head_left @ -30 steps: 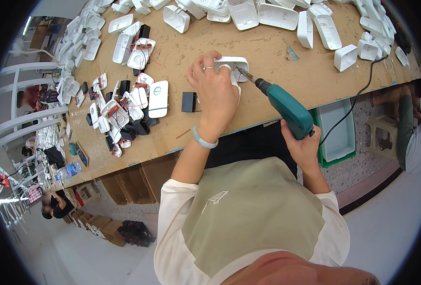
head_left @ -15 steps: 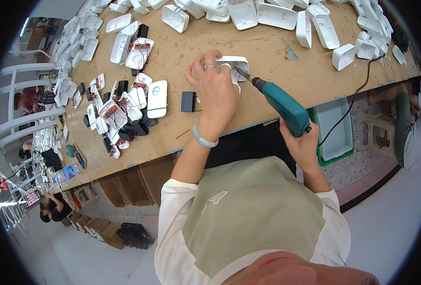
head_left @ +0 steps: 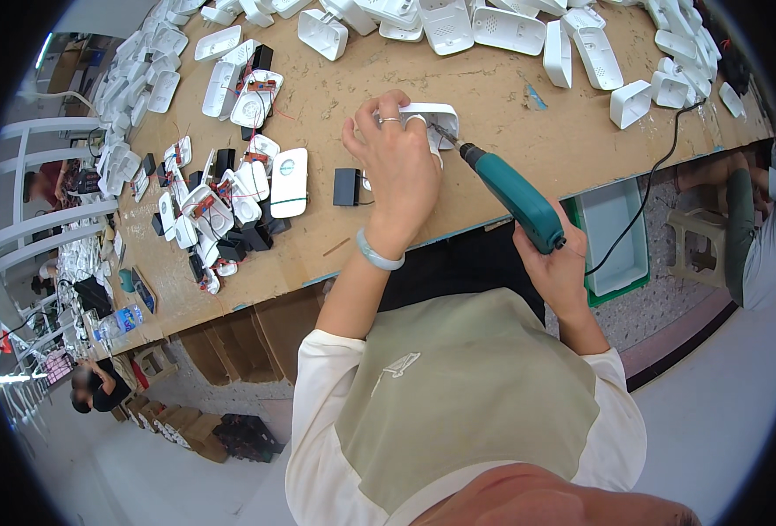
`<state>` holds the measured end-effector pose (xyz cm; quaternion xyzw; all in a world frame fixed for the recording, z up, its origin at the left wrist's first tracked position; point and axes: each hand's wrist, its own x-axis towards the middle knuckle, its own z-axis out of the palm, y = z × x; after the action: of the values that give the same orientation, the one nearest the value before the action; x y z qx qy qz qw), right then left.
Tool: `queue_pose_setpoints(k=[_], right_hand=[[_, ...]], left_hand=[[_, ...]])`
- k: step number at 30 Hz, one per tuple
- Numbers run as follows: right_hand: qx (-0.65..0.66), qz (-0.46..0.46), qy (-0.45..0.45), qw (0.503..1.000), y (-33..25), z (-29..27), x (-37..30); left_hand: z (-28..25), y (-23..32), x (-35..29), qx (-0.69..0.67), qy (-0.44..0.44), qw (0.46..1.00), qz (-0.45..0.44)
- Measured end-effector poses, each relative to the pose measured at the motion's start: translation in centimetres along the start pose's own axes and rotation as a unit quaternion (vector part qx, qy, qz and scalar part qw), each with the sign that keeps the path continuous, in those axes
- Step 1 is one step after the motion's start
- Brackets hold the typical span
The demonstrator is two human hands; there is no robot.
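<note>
Firmly gripping case (head_left: 443,114) and driver (head_left: 517,199)

Clamping the case, smooth white plastic with rounded corners and a hollow face, tilted on the scuffed, flaking brown table (head_left: 475,83), under the curled left hand (head_left: 398,171). Wrapping the right hand (head_left: 558,263) round the driver's rounded green rear, well apart from the left, and pointing a slim metal bit (head_left: 449,134) into the hollow. Being unable to tell contact from near contact at the bit's end. Covering the case's left part with the left hand, so blocking the view inside.

Having a matt black box (head_left: 347,187) just left of the left hand, then a flat, glossy white unit (head_left: 290,182), then a jumble of parts (head_left: 217,215) with thin red wires. Facing crowded white shells (head_left: 510,31) along the far edge. Having a black cord (head_left: 650,195) curving at right, past a green-rimmed tray (head_left: 620,237) below table level.
</note>
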<state>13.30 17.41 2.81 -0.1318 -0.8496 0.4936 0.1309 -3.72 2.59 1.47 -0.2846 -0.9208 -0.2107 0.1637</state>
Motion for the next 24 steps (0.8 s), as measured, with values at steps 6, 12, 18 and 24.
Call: queue_pose_setpoints(k=[6,12,18,24], right_hand=[[-0.008,-0.025,0.009,1.0,-0.3,0.2,0.0],[0.02,0.019,0.031,0.999,-0.8,-0.6,-1.1],[0.069,0.091,0.125,0.986,-0.7,-1.4,-2.7],[0.04,0.031,0.134,0.99,-0.6,-1.0,-2.9]], left_hand=[[0.0,0.0,0.0,-0.002,0.002,1.0,0.002],[0.0,0.1,0.0,0.001,-0.003,1.0,0.0],[-0.1,0.2,0.1,0.012,-0.01,1.0,0.002],[-0.1,0.2,0.1,0.016,-0.01,1.0,0.005]])
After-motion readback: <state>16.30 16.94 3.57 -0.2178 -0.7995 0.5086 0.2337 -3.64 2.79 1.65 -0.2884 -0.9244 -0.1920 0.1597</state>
